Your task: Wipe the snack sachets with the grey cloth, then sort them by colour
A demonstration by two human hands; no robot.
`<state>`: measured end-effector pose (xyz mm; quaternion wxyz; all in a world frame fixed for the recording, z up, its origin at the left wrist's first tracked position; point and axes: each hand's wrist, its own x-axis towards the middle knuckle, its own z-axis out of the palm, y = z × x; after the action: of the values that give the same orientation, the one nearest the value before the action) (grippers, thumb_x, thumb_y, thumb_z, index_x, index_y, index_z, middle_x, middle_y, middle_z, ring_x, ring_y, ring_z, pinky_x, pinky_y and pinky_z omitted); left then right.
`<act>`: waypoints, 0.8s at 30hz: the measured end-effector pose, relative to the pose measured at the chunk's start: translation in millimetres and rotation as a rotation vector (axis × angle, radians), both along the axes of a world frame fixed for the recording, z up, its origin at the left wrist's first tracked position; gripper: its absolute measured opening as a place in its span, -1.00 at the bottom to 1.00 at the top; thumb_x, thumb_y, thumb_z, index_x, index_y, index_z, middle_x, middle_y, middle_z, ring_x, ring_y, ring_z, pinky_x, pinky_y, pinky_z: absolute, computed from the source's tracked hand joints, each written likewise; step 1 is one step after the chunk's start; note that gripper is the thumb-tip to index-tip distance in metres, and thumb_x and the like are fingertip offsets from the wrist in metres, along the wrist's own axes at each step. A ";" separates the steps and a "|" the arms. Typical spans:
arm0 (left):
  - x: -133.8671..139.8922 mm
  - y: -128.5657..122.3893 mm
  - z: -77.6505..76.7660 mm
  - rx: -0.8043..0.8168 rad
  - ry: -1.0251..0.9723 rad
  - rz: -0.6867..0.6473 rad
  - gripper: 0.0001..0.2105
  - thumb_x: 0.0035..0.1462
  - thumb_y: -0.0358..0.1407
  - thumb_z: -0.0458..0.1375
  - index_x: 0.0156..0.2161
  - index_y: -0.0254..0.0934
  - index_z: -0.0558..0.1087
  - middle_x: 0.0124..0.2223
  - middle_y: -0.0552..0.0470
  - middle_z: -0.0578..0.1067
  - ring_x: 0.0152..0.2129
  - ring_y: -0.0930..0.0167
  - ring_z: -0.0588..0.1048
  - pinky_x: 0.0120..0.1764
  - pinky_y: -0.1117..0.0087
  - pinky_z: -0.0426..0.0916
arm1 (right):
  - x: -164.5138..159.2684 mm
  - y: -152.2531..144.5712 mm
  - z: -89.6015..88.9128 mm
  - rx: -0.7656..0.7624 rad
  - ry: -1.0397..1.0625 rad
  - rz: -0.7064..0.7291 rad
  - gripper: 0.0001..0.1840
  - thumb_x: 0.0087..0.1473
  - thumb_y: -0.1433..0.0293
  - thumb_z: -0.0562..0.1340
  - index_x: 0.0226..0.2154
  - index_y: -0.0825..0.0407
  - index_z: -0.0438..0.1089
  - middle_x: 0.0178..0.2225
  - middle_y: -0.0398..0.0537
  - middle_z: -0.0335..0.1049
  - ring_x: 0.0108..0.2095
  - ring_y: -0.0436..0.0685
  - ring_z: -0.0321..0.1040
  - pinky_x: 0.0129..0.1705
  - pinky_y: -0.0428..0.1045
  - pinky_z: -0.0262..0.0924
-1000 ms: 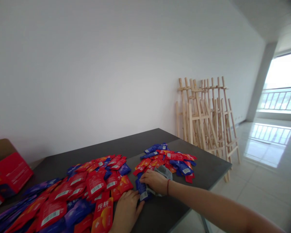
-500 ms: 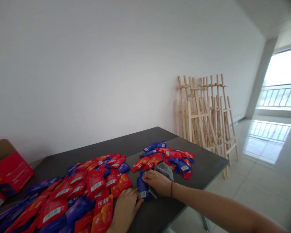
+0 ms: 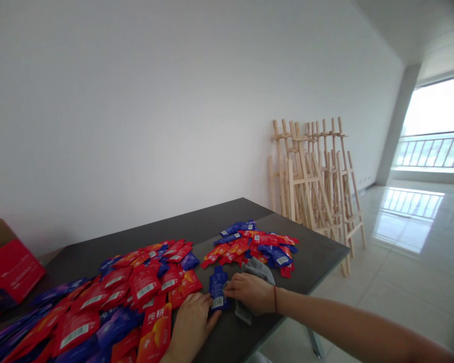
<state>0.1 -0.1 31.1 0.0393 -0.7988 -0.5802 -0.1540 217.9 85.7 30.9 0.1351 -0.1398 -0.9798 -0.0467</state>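
Observation:
A blue pouch (image 3: pixel 218 288) with a narrow neck lies flat on the dark table (image 3: pixel 212 209), its barcode at the near end. My left hand (image 3: pixel 192 320) steadies it from the left, with the thumb at its lower corner and the fingers along its edge. Bunched under my right hand (image 3: pixel 252 292) is a grey cloth (image 3: pixel 260 268), gripped in bent fingers just beside the pouch's right edge. A large heap of red pouches (image 3: pixel 144 285) and blue ones spreads to the left. Beyond my right hand lies a smaller mixed pile of pouches (image 3: pixel 255 242).
A red cardboard box (image 3: pixel 13 269) stands open at the far left. Several wooden easels (image 3: pixel 310 176) lean against the white wall behind the table's right end. The table's right edge drops to a shiny tiled floor.
My right hand has slid off the pouch to the right with the cloth, uncovering more of the pouch's face. My left hand stays on the pouch. The view has shifted slightly.

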 end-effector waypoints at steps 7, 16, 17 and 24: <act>-3.8 -0.8 3.2 -0.064 -0.109 0.084 -0.66 0.06 -0.55 -0.06 -0.17 -0.26 0.48 -0.16 -0.05 0.56 -0.15 0.34 0.49 -0.01 0.29 0.30 | -42.6 -1.9 5.6 0.086 -0.056 0.069 -0.73 0.21 0.44 0.10 -0.06 0.09 0.39 -0.11 0.03 0.45 -0.12 0.17 0.24 -0.22 0.05 0.13; -2.5 0.7 2.3 -0.046 -0.071 0.138 -0.68 0.11 -0.50 -0.07 -0.06 -0.24 0.38 -0.11 -0.07 0.54 -0.11 0.34 0.48 0.00 0.31 0.29 | -12.6 10.4 -7.0 -0.080 0.007 0.252 -0.57 0.08 0.50 0.08 0.01 0.02 0.38 0.03 -0.04 0.40 -0.02 0.14 0.22 0.02 0.04 0.12; -0.1 1.2 4.3 -0.034 -0.050 0.136 -0.71 0.14 -0.44 -0.05 -0.07 -0.23 0.40 -0.13 -0.08 0.54 -0.12 0.31 0.49 -0.01 0.29 0.30 | -7.0 14.2 -8.5 -0.102 0.037 0.211 -0.55 0.04 0.53 0.08 0.00 0.03 0.39 0.01 -0.04 0.41 -0.04 0.14 0.23 0.03 0.04 0.12; 41.5 23.8 5.0 -0.066 0.028 0.147 -0.49 0.04 -0.24 0.14 0.12 -0.34 0.33 0.21 -0.26 0.31 0.11 0.10 0.32 0.10 0.12 0.23 | 1.5 22.4 -12.8 -0.131 0.195 -0.210 -0.59 -0.02 0.55 0.11 -0.09 0.08 0.43 -0.11 0.03 0.44 -0.09 0.18 0.26 0.03 0.06 0.14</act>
<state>41.6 23.8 36.1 0.0326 -0.7572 -0.6412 -0.1202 219.4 108.1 18.0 0.2143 -0.2540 -0.9430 0.0172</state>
